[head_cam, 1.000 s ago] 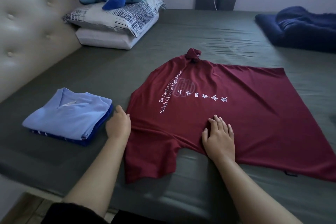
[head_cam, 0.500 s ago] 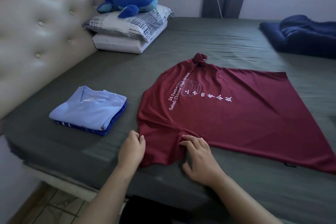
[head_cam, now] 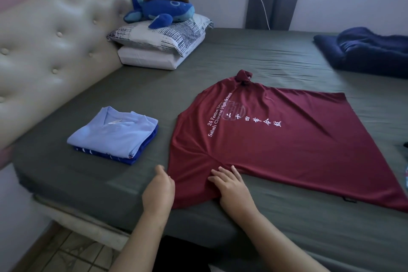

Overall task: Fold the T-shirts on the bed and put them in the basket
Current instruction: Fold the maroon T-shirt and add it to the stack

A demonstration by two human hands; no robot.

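A maroon T-shirt point(head_cam: 287, 139) with white lettering lies spread flat on the bed, collar to the left and near sleeve pointing at me. My left hand point(head_cam: 157, 190) is at that sleeve's left edge, fingers curled onto the fabric. My right hand point(head_cam: 231, 187) rests on the sleeve's right side near the armpit, with its fingers laid out fairly straight on the cloth. To the left sits a folded stack, a light blue T-shirt point(head_cam: 114, 132) on top of a dark blue one point(head_cam: 141, 154). No basket is in view.
The grey-sheeted bed point(head_cam: 254, 55) ends just in front of me. A tufted headboard point(head_cam: 55, 35) runs along the left. Pillows point(head_cam: 161, 46) with a blue plush toy point(head_cam: 163, 10) lie at the far left, and a dark blue blanket point(head_cam: 366, 51) lies at the far right.
Both hands have drawn back toward me, from the shirt's shoulder and body down to the near sleeve. The left hand's fingers have curled on the sleeve edge. The shirt's body stays flat.
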